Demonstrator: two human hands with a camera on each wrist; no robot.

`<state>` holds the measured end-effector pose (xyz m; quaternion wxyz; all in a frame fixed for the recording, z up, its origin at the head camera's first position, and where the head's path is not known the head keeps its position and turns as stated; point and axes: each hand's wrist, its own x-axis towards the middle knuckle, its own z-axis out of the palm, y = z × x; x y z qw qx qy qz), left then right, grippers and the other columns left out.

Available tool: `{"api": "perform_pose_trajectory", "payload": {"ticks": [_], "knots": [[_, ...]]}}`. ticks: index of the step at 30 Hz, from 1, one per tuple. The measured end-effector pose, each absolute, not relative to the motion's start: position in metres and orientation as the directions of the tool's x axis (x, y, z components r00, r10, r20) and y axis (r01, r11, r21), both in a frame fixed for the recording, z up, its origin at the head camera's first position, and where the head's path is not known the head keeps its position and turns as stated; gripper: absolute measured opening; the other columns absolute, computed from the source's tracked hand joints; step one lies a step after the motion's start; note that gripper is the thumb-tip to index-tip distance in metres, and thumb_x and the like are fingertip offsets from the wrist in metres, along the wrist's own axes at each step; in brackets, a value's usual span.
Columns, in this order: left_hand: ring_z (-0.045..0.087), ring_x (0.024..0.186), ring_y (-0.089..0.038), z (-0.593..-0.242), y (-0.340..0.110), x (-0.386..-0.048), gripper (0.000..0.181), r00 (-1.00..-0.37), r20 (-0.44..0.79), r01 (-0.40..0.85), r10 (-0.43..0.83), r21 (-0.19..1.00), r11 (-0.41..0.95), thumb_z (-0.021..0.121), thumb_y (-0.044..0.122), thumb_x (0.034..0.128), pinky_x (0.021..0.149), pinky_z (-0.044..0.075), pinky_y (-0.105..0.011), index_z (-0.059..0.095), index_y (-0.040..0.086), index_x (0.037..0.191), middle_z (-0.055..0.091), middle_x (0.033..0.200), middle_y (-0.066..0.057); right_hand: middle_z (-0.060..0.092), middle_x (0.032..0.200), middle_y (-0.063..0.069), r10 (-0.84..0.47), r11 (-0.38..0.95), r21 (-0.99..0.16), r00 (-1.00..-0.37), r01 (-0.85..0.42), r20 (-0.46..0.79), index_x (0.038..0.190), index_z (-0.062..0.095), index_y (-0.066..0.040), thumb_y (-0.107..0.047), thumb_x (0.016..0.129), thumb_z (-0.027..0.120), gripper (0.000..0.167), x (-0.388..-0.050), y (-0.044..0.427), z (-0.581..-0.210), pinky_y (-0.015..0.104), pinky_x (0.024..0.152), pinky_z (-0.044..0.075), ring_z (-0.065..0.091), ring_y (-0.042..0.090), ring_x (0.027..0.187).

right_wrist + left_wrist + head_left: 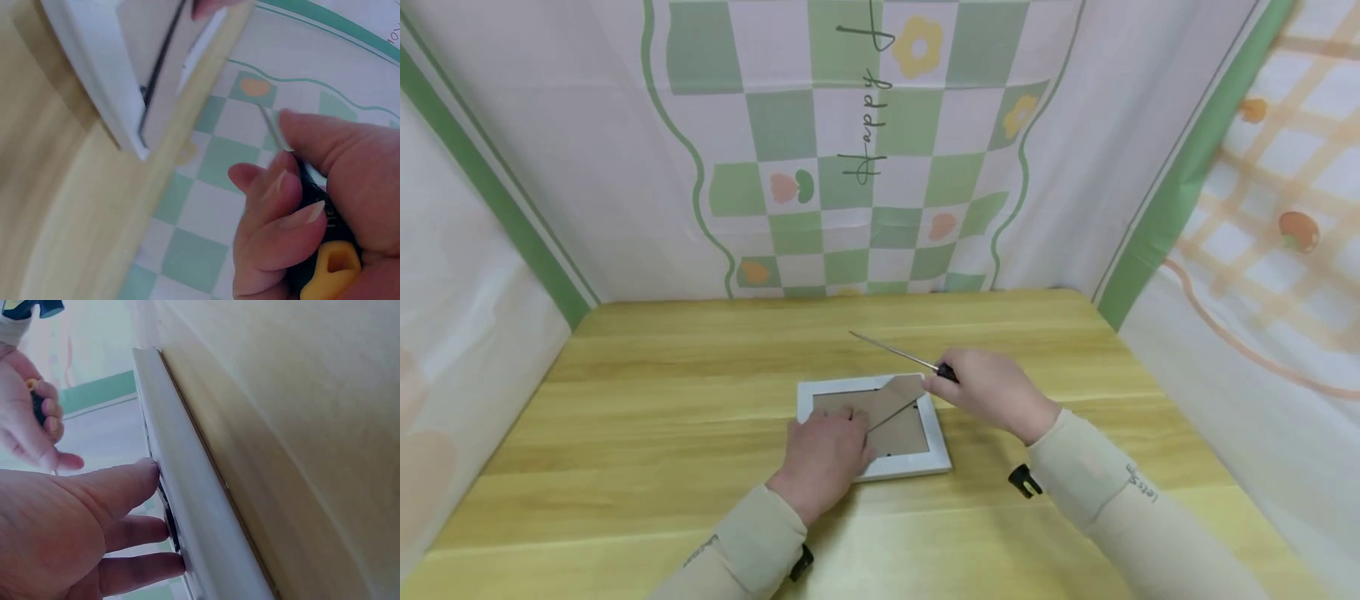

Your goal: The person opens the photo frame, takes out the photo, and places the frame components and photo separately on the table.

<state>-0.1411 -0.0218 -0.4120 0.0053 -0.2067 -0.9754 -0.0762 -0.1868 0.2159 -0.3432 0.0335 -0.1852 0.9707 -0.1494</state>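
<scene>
A white picture frame [937, 446] lies back side up on the table, its brown backing board [910, 439] and stand flap [901, 390] showing. Dark small tabs sit along the board's edge. My left hand [827, 454] rests on the left part of the back; the left wrist view shows the thumb and fingers [140, 572] extended, their tips touching the frame [194, 487]. My right hand [992, 392] grips a screwdriver [334, 269] by its black and yellow handle, just beyond the frame's right corner. Its thin metal shaft [891, 348] points left, above the table and apart from the frame.
The wood-patterned table [685, 358] reaches back to a hanging cloth [842, 183] with green checks. More patterned cloth [1262, 250] hangs at the right, and pale cloth [467, 292] at the left. Black wrist mounts [1024, 482] sit below both cuffs.
</scene>
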Motion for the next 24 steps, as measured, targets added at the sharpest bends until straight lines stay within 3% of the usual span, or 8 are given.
{"api": "perform_pose_trajectory", "payload": {"ticks": [2, 5, 7, 9, 12, 24], "knots": [[0.067, 0.099, -0.034, -0.412, -0.023, -0.144, 0.041, -0.909, 0.067, 0.418, 0.412, 0.111, 0.902, 0.068, 0.045, 0.0987, 0.085, 0.057, -0.058, 0.073, 0.01, 0.119, 0.073, 0.119, -0.01, 0.041, 0.062, -0.005, -0.346, 0.898, -0.295, -0.938, -0.326, -0.017, 0.074, 0.052, -0.014, -0.03, 0.103, 0.064, 0.035, -0.185, 0.215, -0.349, 0.025, 0.051, 0.033, 0.038, 0.009, 0.054], [0.067, 0.103, -0.034, -0.412, -0.028, -0.15, 0.039, -0.896, 0.087, 0.441, 0.435, 0.068, 0.895, 0.068, 0.048, 0.0972, 0.086, 0.057, -0.051, 0.072, 0.009, 0.105, 0.072, 0.118, -0.014, 0.045, 0.065, -0.003, -0.312, 0.913, -0.292, -0.949, -0.284, -0.053, 0.079, 0.053, -0.012, -0.027, 0.104, 0.061, 0.03, -0.182, 0.213, -0.355, 0.026, 0.053, 0.035, 0.042, 0.011, 0.057], [0.067, 0.113, -0.036, -0.411, -0.031, -0.155, 0.045, -0.892, 0.086, 0.45, 0.444, 0.062, 0.891, 0.068, 0.05, 0.0969, 0.093, 0.056, -0.049, 0.072, 0.006, 0.11, 0.07, 0.125, -0.019, 0.047, 0.067, -0.001, -0.291, 0.921, -0.295, -0.952, -0.253, -0.093, 0.082, 0.053, -0.011, -0.026, 0.105, 0.059, 0.028, -0.18, 0.212, -0.358, 0.028, 0.054, 0.036, 0.043, 0.013, 0.059], [0.062, 0.126, -0.039, -0.409, -0.033, -0.16, 0.058, -0.893, 0.06, 0.449, 0.446, 0.074, 0.89, 0.068, 0.052, 0.0974, 0.105, 0.053, -0.05, 0.068, 0.002, 0.128, 0.064, 0.138, -0.025, 0.048, 0.069, 0.0, -0.277, 0.924, -0.307, -0.953, -0.228, -0.125, 0.085, 0.053, -0.01, -0.025, 0.106, 0.058, 0.027, -0.178, 0.21, -0.361, 0.028, 0.054, 0.037, 0.044, 0.014, 0.059], [0.056, 0.135, -0.042, -0.408, -0.035, -0.165, 0.076, -0.898, 0.04, 0.439, 0.437, 0.104, 0.892, 0.068, 0.056, 0.0962, 0.111, 0.048, -0.054, 0.057, -0.001, 0.146, 0.057, 0.146, -0.029, 0.052, 0.072, 0.002, -0.26, 0.93, -0.308, -0.952, -0.202, -0.161, 0.088, 0.053, -0.009, -0.025, 0.106, 0.057, 0.025, -0.174, 0.208, -0.364, 0.029, 0.055, 0.04, 0.048, 0.015, 0.06], [0.053, 0.136, -0.043, -0.41, -0.039, -0.178, 0.09, -0.894, -0.043, 0.438, 0.446, 0.127, 0.89, 0.07, 0.066, 0.0902, 0.113, 0.046, -0.056, 0.052, 0.002, 0.15, 0.052, 0.151, -0.027, 0.054, 0.074, 0.005, -0.238, 0.942, -0.289, -0.946, -0.17, -0.218, 0.094, 0.055, -0.005, -0.022, 0.103, 0.063, 0.021, -0.168, 0.197, -0.374, 0.031, 0.055, 0.042, 0.051, 0.018, 0.063]]}}
